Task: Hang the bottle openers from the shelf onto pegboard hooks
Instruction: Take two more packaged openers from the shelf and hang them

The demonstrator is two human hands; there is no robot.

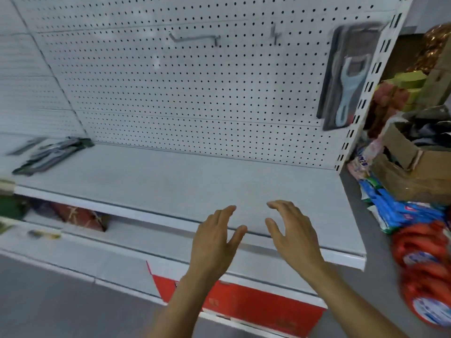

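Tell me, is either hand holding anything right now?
No. The left hand and right hand are both open and empty above the shelf.

Shop aisle: pegboard (195,93) display, shelf (170,186), packaged goods (424,272).

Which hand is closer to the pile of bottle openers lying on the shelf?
The left hand. The pile of bottle openers lies at the shelf's far left end, well off to that hand's left. The right hand is farther away, on the left hand's other side. Both hands are empty.
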